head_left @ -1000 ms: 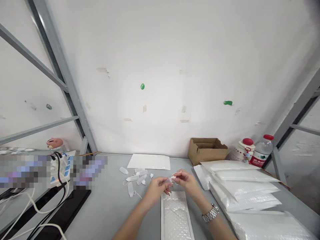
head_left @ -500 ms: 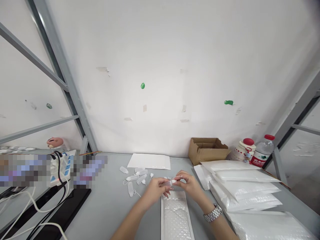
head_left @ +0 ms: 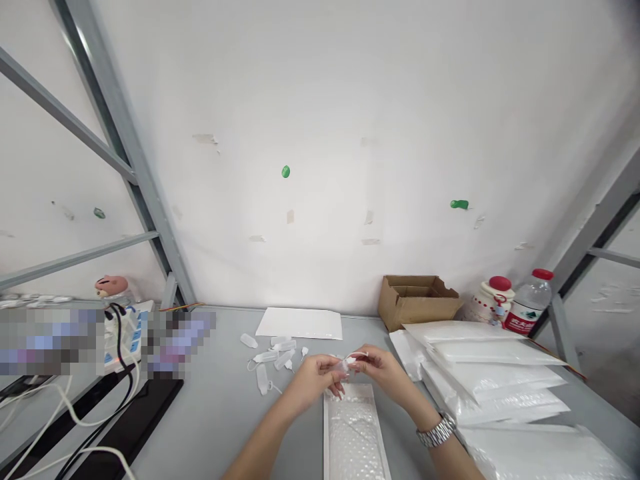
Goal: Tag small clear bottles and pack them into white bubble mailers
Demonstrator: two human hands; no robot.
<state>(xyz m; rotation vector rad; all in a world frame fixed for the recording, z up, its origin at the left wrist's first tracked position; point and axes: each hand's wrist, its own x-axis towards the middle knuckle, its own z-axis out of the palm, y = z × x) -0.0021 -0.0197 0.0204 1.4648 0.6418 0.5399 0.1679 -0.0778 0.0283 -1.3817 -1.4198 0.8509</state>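
Note:
Above the near end of the table, my left hand [head_left: 320, 373] pinches a small translucent plastic case [head_left: 342, 365]. My right hand [head_left: 376, 365] closes on the white cap end of that case, where a thin white cord loops up over the fingers. Below both hands lies a white bubble mailer [head_left: 354, 427], its top edge close under my left fingertips. Left of my hands, several similar translucent cases [head_left: 283, 345] are scattered on the table, some with white cords. The fingers cover part of the held case.
A flat white mailer [head_left: 299, 323] lies at the back. To the right are a pile of white bubble mailers [head_left: 493, 373], a cardboard box [head_left: 419, 303], a red-lidded jar [head_left: 494, 299] and a water bottle [head_left: 529, 303]. A power strip [head_left: 129, 340] and cables occupy the left.
My right hand and wrist have shifted slightly right, and its fingers have moved a little at the cap end. The left hand keeps its hold on the case.

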